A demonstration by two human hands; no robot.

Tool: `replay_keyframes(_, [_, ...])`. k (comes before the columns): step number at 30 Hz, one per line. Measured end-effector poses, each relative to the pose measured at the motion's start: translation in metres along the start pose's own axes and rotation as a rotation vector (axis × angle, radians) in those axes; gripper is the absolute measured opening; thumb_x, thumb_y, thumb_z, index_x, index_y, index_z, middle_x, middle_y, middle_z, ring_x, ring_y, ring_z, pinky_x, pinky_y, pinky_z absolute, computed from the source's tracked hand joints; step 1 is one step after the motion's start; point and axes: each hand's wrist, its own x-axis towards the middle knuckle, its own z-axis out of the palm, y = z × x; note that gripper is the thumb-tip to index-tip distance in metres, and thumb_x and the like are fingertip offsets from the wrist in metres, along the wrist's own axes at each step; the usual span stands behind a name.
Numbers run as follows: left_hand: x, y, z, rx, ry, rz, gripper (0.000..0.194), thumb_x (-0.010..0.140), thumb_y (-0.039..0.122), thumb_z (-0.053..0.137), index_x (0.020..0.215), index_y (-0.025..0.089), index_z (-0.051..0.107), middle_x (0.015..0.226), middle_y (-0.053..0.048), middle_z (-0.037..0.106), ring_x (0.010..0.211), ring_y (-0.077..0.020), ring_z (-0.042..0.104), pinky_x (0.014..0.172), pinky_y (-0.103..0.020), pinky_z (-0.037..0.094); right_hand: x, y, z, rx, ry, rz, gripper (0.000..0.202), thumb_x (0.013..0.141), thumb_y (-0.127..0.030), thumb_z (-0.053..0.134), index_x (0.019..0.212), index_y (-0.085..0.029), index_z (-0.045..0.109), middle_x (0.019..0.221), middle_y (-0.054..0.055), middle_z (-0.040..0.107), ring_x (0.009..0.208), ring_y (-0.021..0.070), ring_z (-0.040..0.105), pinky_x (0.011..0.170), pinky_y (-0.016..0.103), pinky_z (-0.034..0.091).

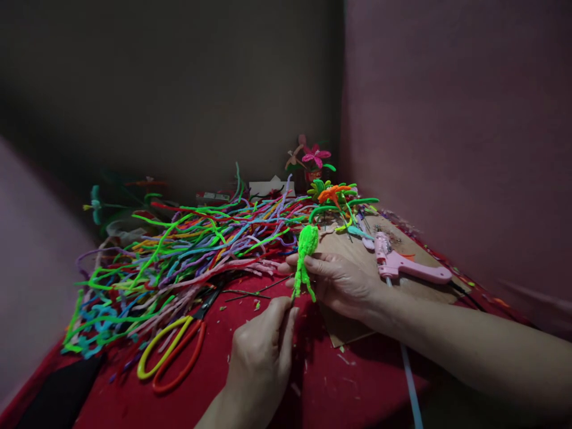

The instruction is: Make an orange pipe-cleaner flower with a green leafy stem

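A bright green fuzzy pipe-cleaner piece (308, 241) stands upright between my hands, with a rounded bundle on top and thin strands hanging below. My right hand (342, 283) pinches its middle between thumb and fingers, coming from the right. Lower down, my left hand (264, 342) is closed at the bottom end of the piece, around a thin stem that is mostly hidden by the fingers. Both hands are above the red cloth, in front of the pile of pipe cleaners.
Many coloured pipe cleaners (179, 250) cover the left and back. Scissors (176, 351) with yellow and red handles lie at left. A pink glue gun (415, 267) rests on a brown board (429, 293). Pipe-cleaner flowers (316, 155) stand behind. A black object (60, 393) lies front left.
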Motion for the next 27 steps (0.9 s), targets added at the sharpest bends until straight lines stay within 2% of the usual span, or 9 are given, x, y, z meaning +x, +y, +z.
replay_keyframes(7, [-0.0028, -0.0008, -0.0002, 0.058, 0.067, 0.095, 0.011, 0.086, 0.015, 0.045, 0.09, 0.017, 0.054, 0.061, 0.0, 0.062, 0.048, -0.0106, 0.058, 0.05, -0.019, 0.041, -0.0019, -0.0029, 0.006, -0.011, -0.019, -0.009, 0.024, 0.069, -0.03, 0.072, 0.088, -0.014, 0.069, 0.08, 0.006, 0.072, 0.076, 0.0151, 0.064, 0.078, 0.03, 0.043])
replay_keyframes(10, [-0.0021, -0.0001, -0.0008, 0.015, 0.055, 0.064, 0.012, 0.086, 0.016, 0.044, 0.088, 0.018, 0.056, 0.06, 0.001, 0.062, 0.048, -0.0104, 0.058, 0.049, -0.019, 0.041, -0.0027, -0.0032, 0.0066, -0.006, -0.034, 0.011, 0.024, 0.068, -0.029, 0.073, 0.087, -0.014, 0.07, 0.078, 0.006, 0.072, 0.07, 0.0143, 0.064, 0.076, 0.029, 0.043])
replay_keyframes(13, [-0.0003, 0.0025, -0.0023, -0.082, 0.015, -0.052, 0.012, 0.085, 0.02, 0.045, 0.083, 0.019, 0.057, 0.055, 0.004, 0.057, 0.043, -0.0087, 0.053, 0.045, -0.017, 0.039, -0.0027, -0.0032, 0.0055, -0.014, -0.041, 0.027, 0.026, 0.067, -0.03, 0.074, 0.087, -0.015, 0.069, 0.079, 0.005, 0.072, 0.067, 0.014, 0.064, 0.07, 0.028, 0.042])
replay_keyframes(18, [0.0024, 0.007, -0.0048, -0.392, -0.127, -0.377, 0.017, 0.086, 0.028, 0.045, 0.078, 0.02, 0.058, 0.049, 0.006, 0.05, 0.038, -0.0074, 0.045, 0.04, -0.016, 0.036, -0.0021, -0.003, 0.0043, -0.014, -0.053, 0.035, 0.024, 0.069, -0.03, 0.072, 0.088, -0.015, 0.069, 0.08, 0.005, 0.072, 0.065, 0.0133, 0.063, 0.069, 0.028, 0.043])
replay_keyframes(20, [0.002, 0.0076, -0.0055, -0.465, -0.13, -0.424, 0.019, 0.086, 0.03, 0.044, 0.08, 0.02, 0.058, 0.05, 0.006, 0.05, 0.038, -0.0072, 0.043, 0.04, -0.016, 0.036, -0.0019, -0.0028, 0.0042, -0.014, -0.06, 0.021, 0.022, 0.072, -0.029, 0.07, 0.089, -0.015, 0.069, 0.081, 0.006, 0.072, 0.065, 0.0131, 0.064, 0.071, 0.028, 0.043])
replay_keyframes(24, [-0.0015, 0.0066, -0.0064, -0.359, -0.071, -0.361, 0.018, 0.087, 0.029, 0.044, 0.083, 0.019, 0.059, 0.052, 0.005, 0.05, 0.041, -0.008, 0.046, 0.04, -0.016, 0.036, -0.0013, -0.002, 0.0037, -0.007, -0.059, -0.005, 0.02, 0.075, -0.027, 0.067, 0.092, -0.015, 0.069, 0.084, 0.006, 0.072, 0.066, 0.0124, 0.063, 0.071, 0.027, 0.043])
replay_keyframes(27, [-0.0035, 0.0056, -0.0062, -0.24, -0.011, -0.259, 0.015, 0.086, 0.025, 0.045, 0.081, 0.019, 0.058, 0.05, 0.005, 0.048, 0.04, -0.0082, 0.046, 0.04, -0.017, 0.036, -0.0012, -0.0015, 0.0037, -0.003, -0.052, -0.009, 0.02, 0.075, -0.027, 0.067, 0.091, -0.015, 0.069, 0.085, 0.007, 0.072, 0.068, 0.0125, 0.063, 0.068, 0.026, 0.043])
